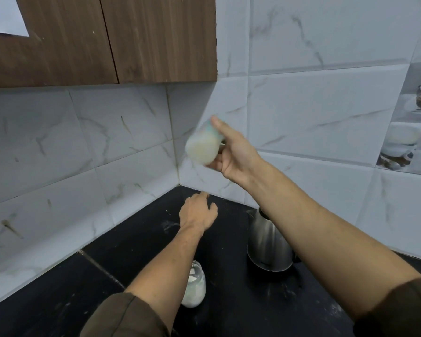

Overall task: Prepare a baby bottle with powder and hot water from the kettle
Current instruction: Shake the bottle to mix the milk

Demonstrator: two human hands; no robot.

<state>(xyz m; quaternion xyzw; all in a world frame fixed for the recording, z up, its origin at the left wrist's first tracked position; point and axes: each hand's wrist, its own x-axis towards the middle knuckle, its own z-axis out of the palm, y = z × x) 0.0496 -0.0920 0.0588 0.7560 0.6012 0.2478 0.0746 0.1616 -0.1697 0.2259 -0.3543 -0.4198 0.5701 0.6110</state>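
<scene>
My right hand (231, 154) grips the baby bottle (203, 147), raised high in front of the tiled wall. The bottle is blurred and tilted, its base toward the camera, with pale milky liquid inside. My left hand (197, 212) hovers low over the black counter (122, 268) near the corner, fingers relaxed and holding nothing. A glass jar of white powder (196, 288) stands on the counter beside my left forearm. The steel kettle (267, 244) sits on its base to the right, partly hidden by my right forearm.
Wooden wall cabinets (102, 40) hang above at the left. Marbled white tiles cover both walls meeting at the corner (178, 176). Some white powder is spilled on the counter near my left hand.
</scene>
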